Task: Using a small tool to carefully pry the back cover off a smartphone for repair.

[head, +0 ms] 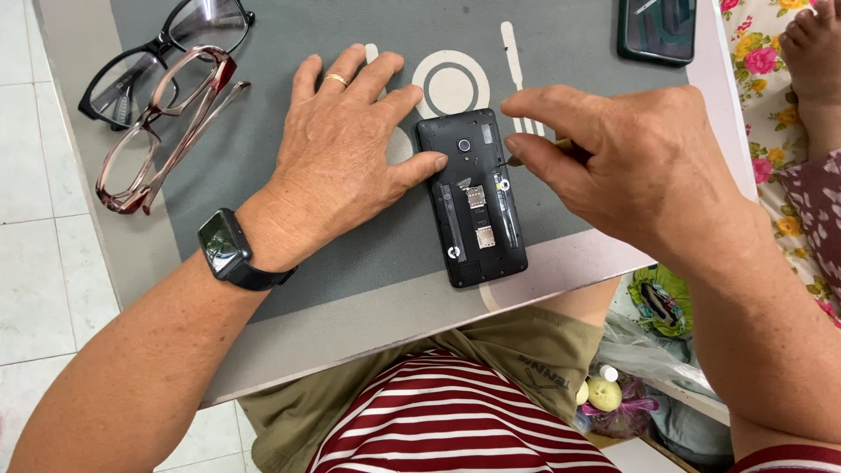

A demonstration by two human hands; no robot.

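Opened black phone (473,197) between hands, left hand (346,144) flat, thumb steadying it, right hand (631,162) pinching thin tool (517,160)

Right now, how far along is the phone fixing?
Done: the phone lies face down on the grey mat with its back cover off, so the card slots show. In hand: the left hand pins the phone flat, thumb on its edge, while the right hand pokes a thin tool at its side. Left: the inner black frame is still on. No back cover is in sight.
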